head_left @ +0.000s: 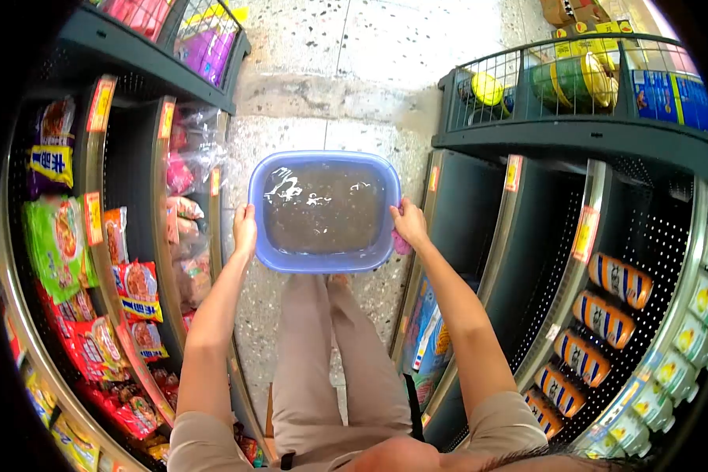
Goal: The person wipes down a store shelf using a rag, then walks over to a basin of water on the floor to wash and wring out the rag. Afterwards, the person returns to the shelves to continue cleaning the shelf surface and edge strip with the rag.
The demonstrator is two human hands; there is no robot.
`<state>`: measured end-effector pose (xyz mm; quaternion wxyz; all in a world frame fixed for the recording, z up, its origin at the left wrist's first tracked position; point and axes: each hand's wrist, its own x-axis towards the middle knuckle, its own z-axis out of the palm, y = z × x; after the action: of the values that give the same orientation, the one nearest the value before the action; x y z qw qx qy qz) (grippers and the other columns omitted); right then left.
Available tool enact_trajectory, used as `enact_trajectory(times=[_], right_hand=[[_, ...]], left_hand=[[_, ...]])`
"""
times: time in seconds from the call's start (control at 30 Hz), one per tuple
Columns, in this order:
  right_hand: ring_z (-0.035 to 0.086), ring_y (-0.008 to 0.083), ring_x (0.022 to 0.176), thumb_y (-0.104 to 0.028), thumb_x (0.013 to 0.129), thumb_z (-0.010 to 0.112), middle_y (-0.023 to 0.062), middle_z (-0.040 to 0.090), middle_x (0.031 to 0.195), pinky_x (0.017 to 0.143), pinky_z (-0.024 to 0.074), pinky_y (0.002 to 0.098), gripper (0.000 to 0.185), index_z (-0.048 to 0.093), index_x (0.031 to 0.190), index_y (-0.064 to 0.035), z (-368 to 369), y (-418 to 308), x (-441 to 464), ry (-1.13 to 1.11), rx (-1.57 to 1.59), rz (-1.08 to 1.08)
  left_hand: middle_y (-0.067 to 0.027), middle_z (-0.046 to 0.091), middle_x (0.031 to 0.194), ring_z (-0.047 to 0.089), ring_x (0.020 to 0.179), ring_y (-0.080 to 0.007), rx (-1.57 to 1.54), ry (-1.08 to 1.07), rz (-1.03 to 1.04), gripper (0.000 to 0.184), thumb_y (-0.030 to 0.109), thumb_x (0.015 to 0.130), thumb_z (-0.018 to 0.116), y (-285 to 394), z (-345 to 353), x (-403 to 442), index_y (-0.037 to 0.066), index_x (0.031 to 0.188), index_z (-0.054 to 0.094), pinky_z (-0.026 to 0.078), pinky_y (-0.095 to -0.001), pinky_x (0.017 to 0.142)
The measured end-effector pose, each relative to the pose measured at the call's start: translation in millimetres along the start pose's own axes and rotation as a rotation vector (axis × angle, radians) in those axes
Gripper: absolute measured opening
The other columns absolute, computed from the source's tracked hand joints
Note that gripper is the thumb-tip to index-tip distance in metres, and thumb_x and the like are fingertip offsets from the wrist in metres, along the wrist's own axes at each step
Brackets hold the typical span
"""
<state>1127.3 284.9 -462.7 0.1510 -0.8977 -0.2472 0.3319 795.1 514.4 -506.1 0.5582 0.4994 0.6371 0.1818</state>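
Shelves (468, 197) flank the basin (322, 263), above the floor (291, 94). Left hand (245, 230) and right hand (411, 225), curled, grip opposite side edges; right also holds cloth (402, 241). Water (322, 220) probably adds weight; grip mid-sides.

A shop aisle, with price-tagged shelves (514, 173) of packaged goods (55, 240).

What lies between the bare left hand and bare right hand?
A rectangular blue plastic basin of murky liquid lies between the left hand and right hand, each gripping one side. Something pink shows under the right hand. The head view shows this.
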Motion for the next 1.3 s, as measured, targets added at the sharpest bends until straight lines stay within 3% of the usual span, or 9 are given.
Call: enact_trajectory(times=[0.2,0.43,0.6,0.77,0.93,1.07,1.3], right_hand=[[0.067,0.0401,0.088,-0.032,0.088,0.065,0.0219,0.069,0.09,0.078,0.0508,0.0476,0.035,0.062,0.102,-0.0001,63.9,45.2,-71.5,-0.038,0.007,0.045],[0.067,0.0385,0.089,-0.033,0.089,0.065,0.0207,0.069,0.092,0.078,0.0512,0.046,0.035,0.061,0.101,-0.0005,164.6,111.4,-142.9,-0.089,-0.007,0.13],[0.067,0.0392,0.09,-0.032,0.088,0.065,0.0219,0.069,0.092,0.078,0.0517,0.0454,0.034,0.061,0.1,-0.0006,234.2,146.0,-152.1,-0.141,-0.05,0.169],[0.066,0.0429,0.092,-0.033,0.088,0.061,0.023,0.069,0.095,0.082,0.0502,0.051,0.033,0.06,0.102,-0.0024,290.0,169.9,-147.0,-0.169,-0.127,0.143],[0.066,0.0418,0.092,-0.033,0.088,0.063,0.0236,0.069,0.095,0.082,0.0502,0.0489,0.035,0.061,0.1,0.0,335.8,193.0,-141.8,-0.183,-0.134,0.17],[0.066,0.0406,0.091,-0.034,0.088,0.063,0.023,0.069,0.095,0.081,0.0503,0.0474,0.037,0.061,0.1,0.0013,350.9,201.9,-134.0,-0.19,-0.174,0.17],[0.066,0.0394,0.095,-0.035,0.089,0.062,0.0218,0.069,0.098,0.084,0.0504,0.0457,0.038,0.062,0.103,0.0002,364.7,204.9,-118.2,-0.203,-0.19,0.209]], left_hand=[[-0.0007,0.055,0.081,0.048,0.075,-0.0111,0.168,-0.025,-0.046,0.023,0.028,0.101,0.052,-70.4,-37.0,-53.2,0.007,0.095,0.06,0.041,-0.0299,0.07],[-0.0021,0.057,0.081,0.05,0.077,-0.0115,0.123,-0.085,-0.137,0.027,0.03,0.101,0.051,-184.4,-65.2,-86.6,0.006,0.097,0.06,0.042,-0.03,0.072],[-0.0024,0.057,0.08,0.051,0.074,-0.0124,0.265,-0.076,-0.125,0.028,0.031,0.101,0.05,-262.6,-75.8,-90.2,0.006,0.097,0.06,0.043,-0.0307,0.071],[-0.0027,0.056,0.075,0.051,0.07,-0.0136,0.251,-0.078,-0.195,0.026,0.029,0.101,0.049,-333.4,-76.5,-83.3,0.006,0.091,0.058,0.043,-0.0325,0.068],[-0.0061,0.058,0.075,0.054,0.07,-0.0164,0.337,-0.06,-0.172,0.028,0.032,0.1,0.051,-389.3,-75.9,-71.3,0.007,0.092,0.059,0.044,-0.0349,0.068],[-0.009,0.064,0.08,0.059,0.074,-0.0205,0.367,-0.041,-0.167,0.03,0.034,0.099,0.051,-420.6,-71.8,-57.0,0.006,0.096,0.062,0.046,-0.0374,0.072],[-0.0104,0.065,0.083,0.061,0.078,-0.0226,0.363,-0.013,-0.18,0.032,0.034,0.098,0.051,-416.2,-62.9,-55.0,0.005,0.099,0.063,0.047,-0.0382,0.074]])
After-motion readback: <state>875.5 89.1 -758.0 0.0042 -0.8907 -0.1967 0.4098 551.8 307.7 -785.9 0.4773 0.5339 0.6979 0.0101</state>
